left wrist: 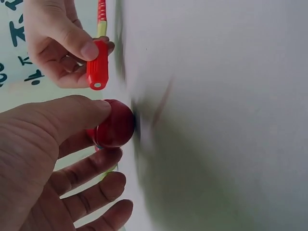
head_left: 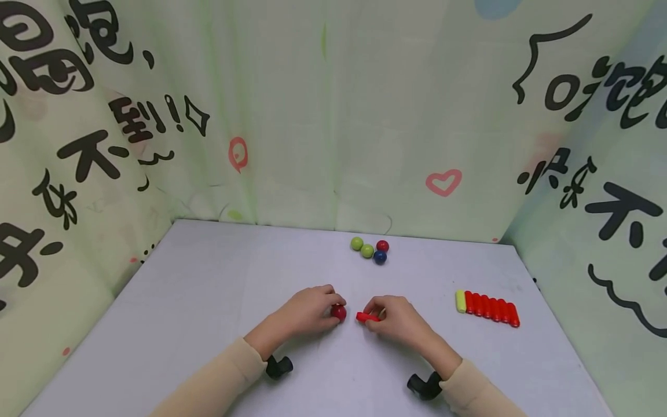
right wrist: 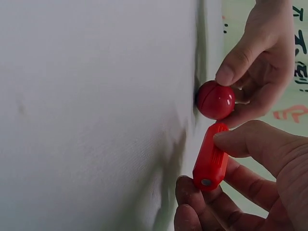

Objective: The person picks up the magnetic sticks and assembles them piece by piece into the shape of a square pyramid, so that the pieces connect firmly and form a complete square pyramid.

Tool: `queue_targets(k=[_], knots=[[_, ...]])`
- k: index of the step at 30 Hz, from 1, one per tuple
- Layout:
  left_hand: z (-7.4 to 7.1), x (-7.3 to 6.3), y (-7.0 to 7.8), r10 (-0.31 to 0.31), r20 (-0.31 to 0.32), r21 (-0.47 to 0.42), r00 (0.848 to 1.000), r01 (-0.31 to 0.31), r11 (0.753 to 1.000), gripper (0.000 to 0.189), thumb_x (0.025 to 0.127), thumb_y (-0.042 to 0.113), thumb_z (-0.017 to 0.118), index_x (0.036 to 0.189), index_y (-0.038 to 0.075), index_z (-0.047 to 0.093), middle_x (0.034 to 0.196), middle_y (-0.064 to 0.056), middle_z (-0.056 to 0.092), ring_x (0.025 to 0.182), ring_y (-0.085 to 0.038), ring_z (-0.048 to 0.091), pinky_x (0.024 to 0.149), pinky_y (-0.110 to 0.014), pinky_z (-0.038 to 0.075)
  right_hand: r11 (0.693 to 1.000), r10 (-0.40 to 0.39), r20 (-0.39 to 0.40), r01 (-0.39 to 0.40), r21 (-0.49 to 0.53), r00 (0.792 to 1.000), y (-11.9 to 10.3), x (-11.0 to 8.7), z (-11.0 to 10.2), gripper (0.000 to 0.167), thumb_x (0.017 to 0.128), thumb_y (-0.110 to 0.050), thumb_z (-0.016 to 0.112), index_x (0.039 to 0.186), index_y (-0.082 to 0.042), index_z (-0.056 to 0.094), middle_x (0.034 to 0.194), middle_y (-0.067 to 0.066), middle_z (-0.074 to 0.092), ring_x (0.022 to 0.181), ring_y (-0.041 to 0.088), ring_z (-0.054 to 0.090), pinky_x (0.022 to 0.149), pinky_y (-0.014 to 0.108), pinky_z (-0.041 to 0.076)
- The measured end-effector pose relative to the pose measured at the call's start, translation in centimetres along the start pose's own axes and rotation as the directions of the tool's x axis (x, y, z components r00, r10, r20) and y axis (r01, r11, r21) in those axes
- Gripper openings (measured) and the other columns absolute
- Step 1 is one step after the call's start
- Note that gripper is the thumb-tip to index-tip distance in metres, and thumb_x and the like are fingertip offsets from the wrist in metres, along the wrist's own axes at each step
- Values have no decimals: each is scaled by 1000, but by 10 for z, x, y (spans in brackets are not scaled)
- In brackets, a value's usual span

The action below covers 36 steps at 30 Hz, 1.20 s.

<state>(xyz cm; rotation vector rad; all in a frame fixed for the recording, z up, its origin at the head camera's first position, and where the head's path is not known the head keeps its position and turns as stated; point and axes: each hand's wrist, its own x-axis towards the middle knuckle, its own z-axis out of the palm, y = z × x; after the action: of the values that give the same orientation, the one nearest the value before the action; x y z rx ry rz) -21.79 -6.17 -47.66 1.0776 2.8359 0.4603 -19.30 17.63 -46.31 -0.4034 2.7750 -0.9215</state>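
Note:
Near the middle of the table, my left hand (head_left: 312, 310) pinches a glossy dark red ball (head_left: 339, 313) between thumb and fingers, low at the tabletop. A seam runs round the ball (right wrist: 216, 100) in the right wrist view. Just to its right, my right hand (head_left: 398, 319) holds a short red plastic stick (head_left: 367, 317) between thumb and fingers, one end pointing at the ball. A round silvery spot shows on the near end of the stick (right wrist: 208, 161) in the right wrist view. A small gap separates stick and ball in the head view.
Towards the back edge lie two green balls (head_left: 367, 251), a red ball (head_left: 383, 246) and a blue ball (head_left: 380, 257). A row of several red sticks (head_left: 492, 308) with one yellow-green stick (head_left: 461, 301) lies at the right. Printed curtains (head_left: 333, 116) surround the white table (head_left: 208, 272).

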Motion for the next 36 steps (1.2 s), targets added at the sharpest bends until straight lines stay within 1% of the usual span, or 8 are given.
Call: queue_targets(k=[12, 16, 19, 22, 26, 30, 33, 36], knots=[[1, -2, 5, -65, 46, 1, 997, 65, 998, 35, 95, 40, 74, 118, 14, 75, 96, 5, 68, 77, -4, 55, 72, -21, 50, 997, -78, 34, 77, 15, 996, -6, 0, 4, 13, 83, -7, 79, 93, -13, 72, 77, -5, 63, 68, 11, 55, 62, 25, 47], [3, -3, 3, -78, 55, -30, 995, 80, 996, 41, 96, 41, 73, 125, 13, 71, 85, 8, 67, 73, -4, 54, 72, -23, 50, 996, -84, 45, 83, 16, 995, -9, 0, 4, 13, 83, -7, 79, 93, -13, 73, 76, -5, 63, 69, 11, 56, 62, 24, 47], [2, -5, 3, -75, 54, -57, 996, 78, 995, 45, 96, 42, 73, 131, 15, 67, 75, 11, 61, 69, -4, 53, 71, -23, 49, 996, -88, 50, 88, 14, 995, -10, 0, 5, 13, 84, -7, 79, 93, -13, 73, 77, -5, 63, 70, 11, 56, 62, 25, 48], [1, -6, 3, -54, 48, -60, 997, 57, 997, 43, 95, 40, 74, 130, 17, 67, 72, 12, 57, 67, -4, 52, 69, -23, 47, 996, -85, 45, 85, 9, 995, -10, 1, 6, 13, 83, -6, 79, 93, -12, 73, 77, -4, 63, 70, 12, 56, 62, 25, 48], [0, -6, 4, -34, 32, -35, 999, 35, 999, 36, 95, 37, 75, 125, 18, 71, 83, 10, 62, 71, -4, 52, 69, -21, 46, 996, -90, 44, 90, 13, 995, -8, 1, 7, 14, 83, -5, 79, 94, -12, 73, 78, -4, 64, 70, 12, 56, 62, 25, 49], [0, -5, 6, -46, 34, -38, 998, 47, 998, 37, 92, 35, 79, 124, 19, 71, 101, 5, 64, 78, -5, 52, 71, -19, 48, 995, -97, 54, 95, 30, 994, -9, 1, 8, 13, 84, -6, 78, 95, -12, 73, 78, -4, 64, 70, 12, 56, 62, 25, 49], [0, -5, 7, -46, 40, -69, 998, 49, 996, 36, 90, 30, 81, 122, 18, 71, 105, 4, 63, 81, -4, 53, 73, -19, 50, 995, -98, 53, 96, 36, 994, -9, 1, 8, 12, 84, -7, 76, 94, -12, 73, 78, -4, 64, 70, 13, 56, 62, 25, 49], [-1, -5, 8, -21, 33, -106, 999, 25, 994, 31, 91, 23, 81, 121, 17, 72, 105, 4, 63, 81, -5, 54, 74, -19, 50, 995, -97, 47, 95, 43, 994, -9, 1, 8, 11, 84, -7, 75, 94, -12, 73, 78, -4, 65, 69, 12, 56, 61, 25, 48]])
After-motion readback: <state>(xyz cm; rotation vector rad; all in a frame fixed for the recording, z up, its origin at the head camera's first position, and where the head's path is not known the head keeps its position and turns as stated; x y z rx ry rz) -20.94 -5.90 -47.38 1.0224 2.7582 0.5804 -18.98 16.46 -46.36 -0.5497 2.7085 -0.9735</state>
